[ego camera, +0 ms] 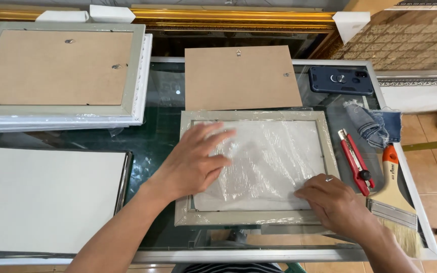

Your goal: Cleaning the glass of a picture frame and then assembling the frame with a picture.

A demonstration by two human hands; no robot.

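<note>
A grey-green picture frame point(324, 146) lies face down on the glass table, with a white sheet under crinkled clear plastic film point(274, 156) in its opening. My left hand point(195, 162) rests flat on the left part of that film, fingers spread. My right hand point(332, 202) presses on the frame's lower right corner, fingertips on the film's edge. Neither hand grips anything. A brown backing board point(241, 78) with small metal hooks lies just beyond the frame.
A red utility knife point(355, 162), a wide paintbrush point(395, 202), a denim scrap point(375, 126) and a dark phone point(341, 80) sit on the right. Stacked frames point(59, 76) lie at the far left, a white panel point(46, 199) at the near left. The table edge point(259, 255) is close.
</note>
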